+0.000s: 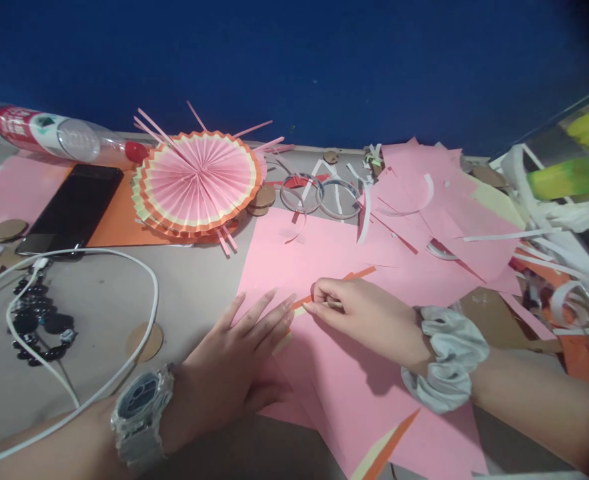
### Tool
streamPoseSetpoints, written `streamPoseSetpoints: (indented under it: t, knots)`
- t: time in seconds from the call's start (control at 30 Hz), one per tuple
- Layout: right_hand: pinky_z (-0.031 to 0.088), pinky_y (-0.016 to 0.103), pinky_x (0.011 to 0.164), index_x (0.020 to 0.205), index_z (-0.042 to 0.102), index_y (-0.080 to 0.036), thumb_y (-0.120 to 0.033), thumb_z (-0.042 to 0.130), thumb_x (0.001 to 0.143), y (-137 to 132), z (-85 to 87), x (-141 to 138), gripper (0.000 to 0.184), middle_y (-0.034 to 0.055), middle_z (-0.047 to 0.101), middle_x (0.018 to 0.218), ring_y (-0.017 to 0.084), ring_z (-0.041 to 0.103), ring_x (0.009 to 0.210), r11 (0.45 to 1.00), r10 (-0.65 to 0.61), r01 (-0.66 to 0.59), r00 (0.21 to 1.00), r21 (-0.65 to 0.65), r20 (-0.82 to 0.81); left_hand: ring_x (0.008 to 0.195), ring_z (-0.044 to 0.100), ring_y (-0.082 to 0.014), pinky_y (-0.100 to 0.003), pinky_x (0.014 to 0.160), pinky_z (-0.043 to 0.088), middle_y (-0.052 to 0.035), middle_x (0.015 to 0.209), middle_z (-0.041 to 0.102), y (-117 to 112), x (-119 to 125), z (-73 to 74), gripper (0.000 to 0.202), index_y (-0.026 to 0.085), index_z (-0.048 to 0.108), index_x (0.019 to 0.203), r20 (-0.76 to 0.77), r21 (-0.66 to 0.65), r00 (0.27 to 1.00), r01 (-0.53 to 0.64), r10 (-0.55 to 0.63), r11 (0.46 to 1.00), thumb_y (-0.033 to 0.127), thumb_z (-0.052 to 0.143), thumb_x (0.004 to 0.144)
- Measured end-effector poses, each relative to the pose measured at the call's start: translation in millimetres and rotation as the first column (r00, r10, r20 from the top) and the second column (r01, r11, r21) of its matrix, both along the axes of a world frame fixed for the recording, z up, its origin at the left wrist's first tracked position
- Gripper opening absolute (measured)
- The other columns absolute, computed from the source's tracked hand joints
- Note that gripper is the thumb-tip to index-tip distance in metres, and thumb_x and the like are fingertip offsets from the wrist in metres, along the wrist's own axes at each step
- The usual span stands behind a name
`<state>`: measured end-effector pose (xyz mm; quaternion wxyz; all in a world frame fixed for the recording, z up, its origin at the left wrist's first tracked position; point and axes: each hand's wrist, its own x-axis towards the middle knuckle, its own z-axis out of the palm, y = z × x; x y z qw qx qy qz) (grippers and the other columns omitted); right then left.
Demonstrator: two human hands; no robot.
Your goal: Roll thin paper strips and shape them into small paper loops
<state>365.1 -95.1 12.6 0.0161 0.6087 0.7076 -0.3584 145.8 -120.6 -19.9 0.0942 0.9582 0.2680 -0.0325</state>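
My left hand [247, 350] lies flat with its fingers stretched out on pink paper [294, 257], pressing near the left end of a narrow orange paper strip [361, 273]. A pale yellow edge shows along that strip near my fingertips. My right hand [354, 313] is closed in a pinch at the strip, and a thin pale piece shows between its fingers; whether that piece belongs to the strip I cannot tell. Closer to me, another orange and yellow strip [389, 448] rests on the pink paper. A pleated paper rosette [199, 177] in pink, yellow and orange lies beyond my left hand.
At the left are a plastic bottle [69, 137], a black phone [74, 207], a white cable [155, 293] and a black beaded bracelet [34, 323]. Tape rings [341, 215] lie behind the pink paper. Paper scraps [419, 180] pile up at the right. A blue panel [294, 67] closes the back.
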Motion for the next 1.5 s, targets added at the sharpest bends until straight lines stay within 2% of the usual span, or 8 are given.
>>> streamPoseSetpoints:
  t: [0.57, 0.87, 1.07, 1.5]
  knots:
    - [0.022, 0.025, 0.047, 0.069, 0.043, -0.021, -0.039, 0.041, 0.087, -5.7, -4.6, 0.5, 0.026, -0.0060, 0.047, 0.055, 0.009, 0.037, 0.047, 0.999, 0.000, -0.002, 1.000, 0.048, 0.028, 0.136, 0.007, -0.0291, -0.048, 0.109, 0.008, -0.0059, 0.149, 0.011, 1.3, 0.0, -2.6, 0.073, 0.015, 0.035, 0.136, 0.008, 0.060, 1.000, 0.010, -0.010, 0.998, 0.065, 0.019, 0.085]
    - [0.022, 0.024, 0.047, 0.070, 0.043, -0.022, -0.039, 0.040, 0.088, -6.1, -7.6, 1.6, 0.025, -0.0065, 0.047, 0.055, 0.009, 0.038, 0.048, 0.997, 0.011, -0.014, 0.999, 0.071, 0.031, 0.136, 0.006, -0.0284, -0.048, 0.109, 0.007, -0.0045, 0.149, 0.010, 1.6, -0.8, -2.0, 0.075, 0.015, 0.031, 0.138, -0.021, 0.055, 1.000, 0.013, -0.012, 0.998, 0.065, 0.017, 0.085]
    - [0.022, 0.024, 0.047, 0.070, 0.043, -0.021, -0.038, 0.040, 0.088, -6.6, -6.3, 1.2, 0.025, -0.0061, 0.047, 0.055, 0.008, 0.037, 0.047, 0.997, 0.006, -0.008, 1.000, 0.074, 0.027, 0.136, 0.009, -0.0287, -0.047, 0.109, 0.009, -0.0042, 0.149, 0.013, 1.1, 0.1, -3.1, 0.075, 0.016, 0.034, 0.137, -0.002, 0.102, 1.000, 0.009, -0.009, 0.995, 0.067, 0.021, 0.083]
    - [0.022, 0.025, 0.048, 0.071, 0.041, -0.022, -0.039, 0.038, 0.089, -8.3, -8.8, 1.0, 0.025, -0.0062, 0.049, 0.057, 0.010, 0.039, 0.049, 0.994, 0.020, -0.025, 0.999, 0.110, 0.050, 0.136, 0.003, -0.0282, -0.049, 0.108, 0.008, -0.0041, 0.150, 0.006, 0.3, -0.2, -1.1, 0.075, 0.014, 0.029, 0.139, -0.003, 0.043, 1.000, -0.002, 0.002, 0.999, 0.065, 0.018, 0.085]
